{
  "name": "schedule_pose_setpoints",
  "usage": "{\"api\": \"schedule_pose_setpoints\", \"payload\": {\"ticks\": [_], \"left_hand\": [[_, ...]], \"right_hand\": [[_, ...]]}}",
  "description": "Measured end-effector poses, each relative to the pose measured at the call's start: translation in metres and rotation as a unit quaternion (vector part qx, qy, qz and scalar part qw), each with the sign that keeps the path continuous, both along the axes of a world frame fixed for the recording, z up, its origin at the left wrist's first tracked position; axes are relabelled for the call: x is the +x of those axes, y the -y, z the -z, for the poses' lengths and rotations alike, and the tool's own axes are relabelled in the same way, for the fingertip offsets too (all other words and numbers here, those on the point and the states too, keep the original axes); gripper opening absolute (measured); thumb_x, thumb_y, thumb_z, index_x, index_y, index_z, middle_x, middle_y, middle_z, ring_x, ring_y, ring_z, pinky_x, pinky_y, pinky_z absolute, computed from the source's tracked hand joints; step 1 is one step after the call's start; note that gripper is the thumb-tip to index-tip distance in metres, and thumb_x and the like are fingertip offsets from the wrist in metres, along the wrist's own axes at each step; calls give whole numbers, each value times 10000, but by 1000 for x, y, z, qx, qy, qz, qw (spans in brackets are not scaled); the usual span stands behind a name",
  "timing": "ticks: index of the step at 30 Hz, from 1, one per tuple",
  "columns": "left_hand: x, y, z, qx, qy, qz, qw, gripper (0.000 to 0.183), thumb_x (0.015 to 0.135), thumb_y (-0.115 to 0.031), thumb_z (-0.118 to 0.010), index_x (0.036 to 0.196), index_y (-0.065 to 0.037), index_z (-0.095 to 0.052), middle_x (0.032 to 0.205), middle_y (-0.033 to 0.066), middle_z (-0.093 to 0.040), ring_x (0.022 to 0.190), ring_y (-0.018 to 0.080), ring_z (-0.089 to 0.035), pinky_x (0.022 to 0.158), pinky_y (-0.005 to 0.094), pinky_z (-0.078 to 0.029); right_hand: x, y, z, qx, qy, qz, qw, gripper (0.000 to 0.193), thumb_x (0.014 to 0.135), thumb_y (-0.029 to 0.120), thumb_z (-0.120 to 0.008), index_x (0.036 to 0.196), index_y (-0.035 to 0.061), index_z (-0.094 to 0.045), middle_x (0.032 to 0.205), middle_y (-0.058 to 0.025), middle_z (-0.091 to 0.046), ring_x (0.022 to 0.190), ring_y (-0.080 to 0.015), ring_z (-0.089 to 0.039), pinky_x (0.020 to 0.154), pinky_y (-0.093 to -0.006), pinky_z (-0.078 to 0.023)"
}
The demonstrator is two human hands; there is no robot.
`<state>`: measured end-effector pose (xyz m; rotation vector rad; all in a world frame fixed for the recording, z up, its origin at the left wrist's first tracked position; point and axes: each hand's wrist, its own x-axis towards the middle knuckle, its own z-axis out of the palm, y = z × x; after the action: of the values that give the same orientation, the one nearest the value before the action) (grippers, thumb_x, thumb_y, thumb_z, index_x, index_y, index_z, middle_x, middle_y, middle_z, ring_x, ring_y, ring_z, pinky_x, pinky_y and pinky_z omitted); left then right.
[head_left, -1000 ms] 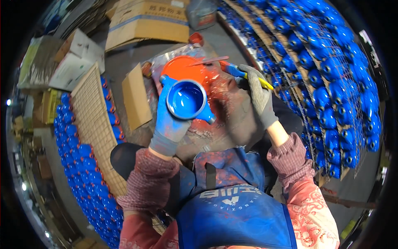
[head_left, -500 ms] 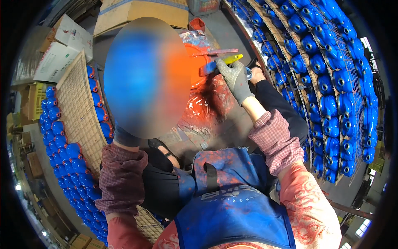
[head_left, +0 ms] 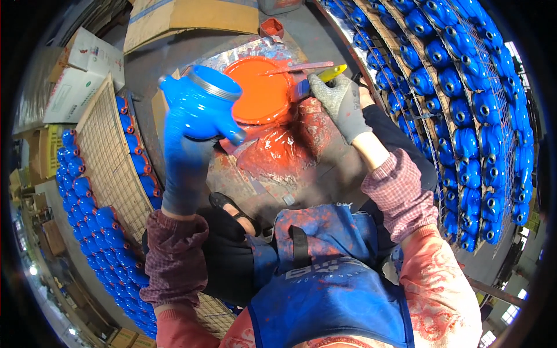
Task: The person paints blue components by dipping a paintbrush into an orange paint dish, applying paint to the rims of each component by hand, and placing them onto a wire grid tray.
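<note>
A glossy blue meter housing (head_left: 197, 107), with a threaded round mouth and pipe stubs, hangs left of an open tub of orange-red paint (head_left: 255, 87). My left hand (head_left: 188, 162), in a blue-stained glove, grips it from below; the fingers are partly hidden and smeared by motion. In a grey glove, my right hand (head_left: 339, 101) is closed round a paintbrush (head_left: 332, 73) with a yellow handle. The brush head points left towards the tub's right rim. A paint-coated stick (head_left: 307, 66) lies across the rim. Red-smeared plastic sheeting (head_left: 278, 153) bulges in front of the tub.
Wire racks of blue housings (head_left: 464, 145) rise on the right. More housings with red rims (head_left: 110, 238) stand in rows on the left, beside a mesh panel (head_left: 110, 151). Cardboard boxes (head_left: 191, 17) stand at the back, with a small red cup (head_left: 271, 27) nearby.
The brush and my right hand have shifted slightly right, away from the tub. A blurred patch covered the area above my left hand earlier; the blue housing now shows there.
</note>
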<state>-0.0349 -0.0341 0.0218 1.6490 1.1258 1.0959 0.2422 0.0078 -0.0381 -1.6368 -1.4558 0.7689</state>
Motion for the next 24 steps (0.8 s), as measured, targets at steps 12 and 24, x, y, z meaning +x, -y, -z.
{"api": "schedule_pose_setpoints", "payload": {"ticks": [12, 24], "left_hand": [[18, 19, 28, 267, -242, 180, 915, 836, 610, -61, -841, 1325, -113, -409, 1327, 216, -465, 1220, 419, -481, 1010, 505, -416], [25, 16, 23, 194, -233, 61, 951, 768, 667, -38, -811, 1317, -79, -403, 1300, 175, -481, 1193, 342, -510, 996, 464, -440]], "right_hand": [[17, -1, -82, -58, -196, -170, 964, 337, 900, 318, -622, 909, -15, -668, 769, -61, -658, 696, -132, -601, 681, -269, -483], [14, 13, -79, -11, -195, -219, 956, 240, 936, 236, -597, 1007, 21, -679, 888, -37, -653, 821, -106, -590, 760, -267, -492]]}}
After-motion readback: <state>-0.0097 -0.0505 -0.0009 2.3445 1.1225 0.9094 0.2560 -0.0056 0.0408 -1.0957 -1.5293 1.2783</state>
